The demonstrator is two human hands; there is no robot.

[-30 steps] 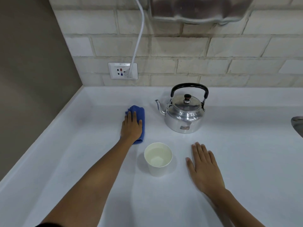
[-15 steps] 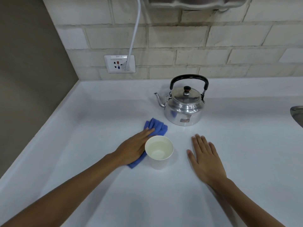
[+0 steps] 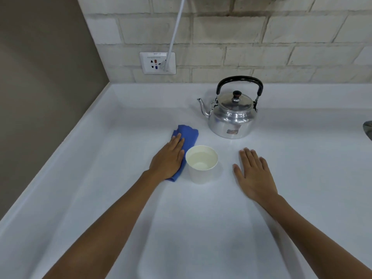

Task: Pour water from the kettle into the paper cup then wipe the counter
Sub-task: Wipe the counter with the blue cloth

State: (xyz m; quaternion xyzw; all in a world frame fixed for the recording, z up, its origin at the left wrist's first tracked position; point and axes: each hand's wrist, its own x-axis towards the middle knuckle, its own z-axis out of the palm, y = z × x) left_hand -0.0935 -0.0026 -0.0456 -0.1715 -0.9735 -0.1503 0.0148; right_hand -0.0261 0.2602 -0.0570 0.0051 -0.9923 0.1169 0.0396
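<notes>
A silver kettle (image 3: 231, 115) with a black handle stands upright on the white counter (image 3: 191, 228), spout pointing left. In front of it a white paper cup (image 3: 201, 165) holds water. A folded blue cloth (image 3: 188, 135) lies just left of the cup, touching it or nearly so. My left hand (image 3: 168, 160) lies flat on the cloth, pressing it to the counter, fingers pointing toward the back wall. To the right of the cup, my right hand (image 3: 254, 174) rests palm down with fingers spread and nothing in it.
A brick wall runs along the back with a white socket (image 3: 157, 63) and a white cable (image 3: 176, 31) plugged in. A grey-brown wall (image 3: 40, 87) closes the left side. The rim of a metal sink (image 3: 368, 129) shows at the right edge.
My left hand slid the cloth from the back left toward the cup, then turned it so the fingers point at the back wall. My right hand stayed flat in place.
</notes>
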